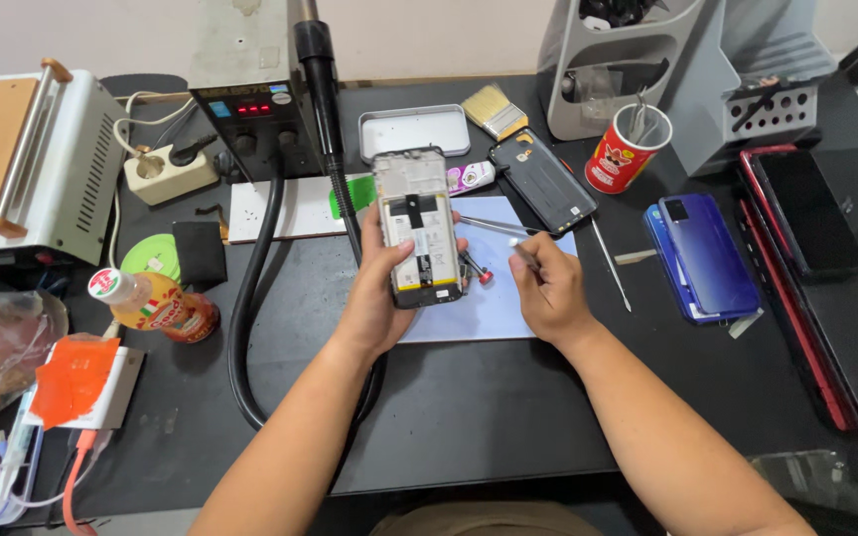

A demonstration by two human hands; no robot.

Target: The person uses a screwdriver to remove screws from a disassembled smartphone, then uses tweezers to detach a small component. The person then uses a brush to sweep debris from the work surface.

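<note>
My left hand [377,298] holds an opened phone [416,226] upright above the desk, its back removed and the inner boards showing. My right hand [546,288] sits just to the right of it and grips metal tweezers [494,227] whose tips point left toward the phone's upper edge. A small red-handled screwdriver [478,271] lies on the pale blue mat [489,308] under both hands. The phone's dark back cover [542,181] rests beyond the mat.
A hot-air station [246,89] with a black hose [250,298] stands at the back left. Also around: metal tray [414,130], brush [495,109], red cup of tools [628,149], blue phones [702,256], dark tablets [806,213] right, bottle [156,305] and machine [22,164] left.
</note>
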